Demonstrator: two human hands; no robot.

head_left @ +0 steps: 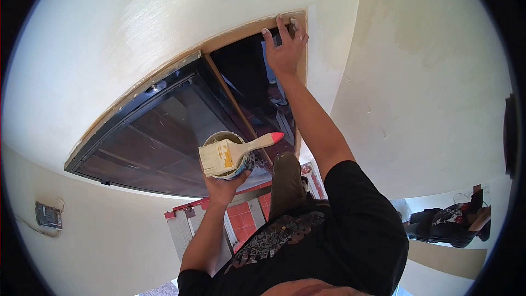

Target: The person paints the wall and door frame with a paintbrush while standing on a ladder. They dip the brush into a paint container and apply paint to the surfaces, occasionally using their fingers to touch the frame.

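Note:
My left hand (222,185) is wrapped round a small paint container (222,136) from below, in front of a dark-framed glass window panel (159,126). A wide brush with a cream head and a red-tipped handle (255,143) lies across the container's top. Higher up, my right hand (286,49) is spread against the upper right corner of the brown wooden frame (235,34), its fingertips on the wood. It holds nothing. Dark space shows through the opening beside the panel.
Below me stands a ladder (183,230) with red parts, above red floor tiles (241,222). An electrical box (48,215) with loose wires is on the left wall. At the far right, another person (446,223) in dark clothes is visible.

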